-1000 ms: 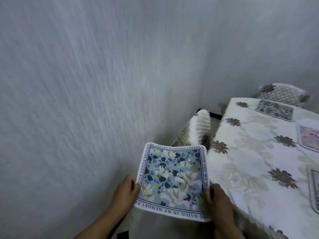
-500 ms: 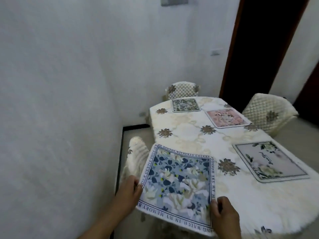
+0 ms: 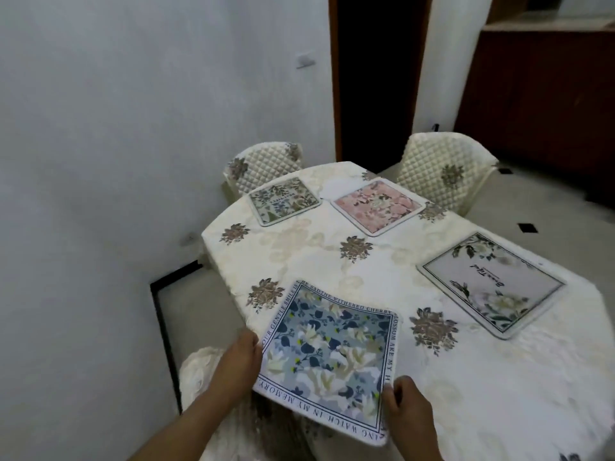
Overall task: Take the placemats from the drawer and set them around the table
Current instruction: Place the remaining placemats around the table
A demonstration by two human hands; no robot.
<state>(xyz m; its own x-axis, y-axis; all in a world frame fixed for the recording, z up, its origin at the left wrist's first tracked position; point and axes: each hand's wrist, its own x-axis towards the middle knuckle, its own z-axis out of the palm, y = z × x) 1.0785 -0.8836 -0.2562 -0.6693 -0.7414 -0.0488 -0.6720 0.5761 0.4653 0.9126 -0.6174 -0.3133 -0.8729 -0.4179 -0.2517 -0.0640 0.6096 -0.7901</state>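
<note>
Fourth mat in hand at the near-left edge of the table point(image 3: 299, 251); three mats already laid.

Left hand point(image 3: 241, 364) pinches the left edge of the blue floral placemat point(image 3: 329, 357), fingers curled under it. The mat's far half is over the cloth and its near half overhangs the table edge; contact cannot be confirmed. It keeps nearly flat with a slight sag, so judged light, thin and semi-stiff, best held at opposite edges as here. Border text, legible parts: "GENTLE SMILE", "THE WITHERED CHERRY BLOSSOM ARE MY", "WATCH IN MY MEMORY". Right hand point(image 3: 406, 414) grips the near-right corner, thumb on top. Farther back lie the green placemat point(image 3: 284, 199) and the pink placemat point(image 3: 377, 206). The white placemat point(image 3: 492, 284) at right carries upside-down script, unreadable.
</note>
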